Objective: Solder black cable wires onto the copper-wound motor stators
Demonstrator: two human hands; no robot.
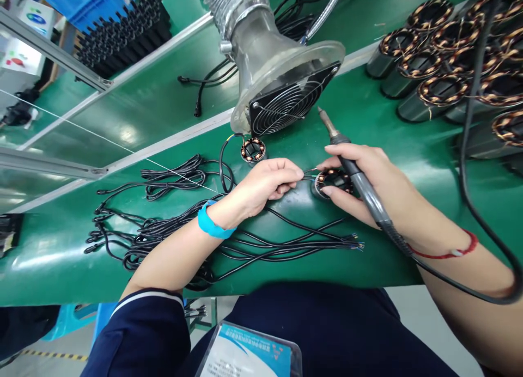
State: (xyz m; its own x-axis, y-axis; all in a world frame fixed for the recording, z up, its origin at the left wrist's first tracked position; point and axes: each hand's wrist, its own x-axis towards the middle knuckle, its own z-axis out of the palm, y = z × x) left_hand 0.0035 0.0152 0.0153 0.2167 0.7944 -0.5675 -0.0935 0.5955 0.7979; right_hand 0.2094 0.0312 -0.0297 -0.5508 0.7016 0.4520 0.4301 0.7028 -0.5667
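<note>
My left hand [267, 186], with a blue band on the wrist, pinches the stripped end of a thin black cable [307, 172] beside a copper-wound stator [334, 179] on the green belt. My right hand [368, 181] grips a soldering iron [351, 162] whose tip points up and away toward the fan; the thumb and fingers of that hand also rest on the stator. A second stator [253, 149] with a black cable attached lies just behind my left hand.
A fume extractor [281, 77] with a grilled fan stands right behind the work. Several loose black cables [175, 224] lie at the left and near edge of the belt. Rows of wound stators [445, 61] stand at the far right. The iron's cord [482, 148] loops at the right.
</note>
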